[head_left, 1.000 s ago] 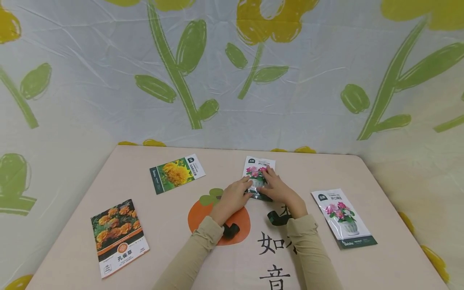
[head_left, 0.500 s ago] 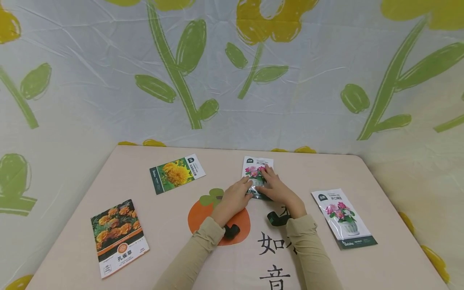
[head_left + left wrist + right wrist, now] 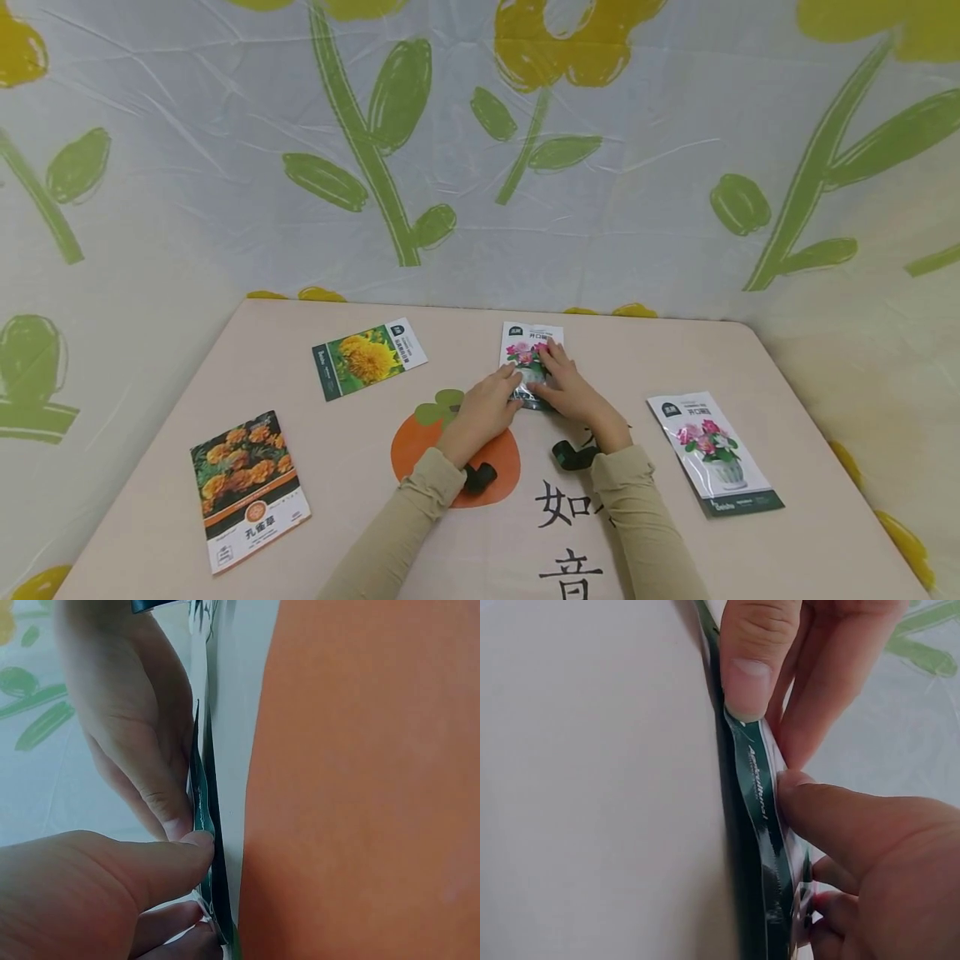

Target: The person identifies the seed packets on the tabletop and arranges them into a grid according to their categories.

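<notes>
A white seed packet (image 3: 513, 332) with pink flowers and a dark green bottom band lies face up on the table, at the back middle in the head view. My left hand (image 3: 487, 410) rests on its lower left, and the thumb (image 3: 169, 866) touches the green bottom edge in the left wrist view. On the packet's right side lies my right hand (image 3: 573, 393), fingers spread over the printed picture. In the right wrist view its thumb (image 3: 832, 814) presses beside the green band (image 3: 757, 787). The band bows slightly off the tabletop. Part of the print is covered by fingers.
A matching pink-flower packet (image 3: 716, 454) lies at the right. A yellow-flower packet (image 3: 369, 358) is at the back left, and an orange-flower packet (image 3: 250, 492) at the front left. Black wrist devices (image 3: 480, 477) sit under the wrists. A printed cloth wall (image 3: 480, 267) rises behind the table.
The packet under my hands has slid slightly left and turned a little straighter. Both hands stay on it almost in place. The head view has shifted slightly.
</notes>
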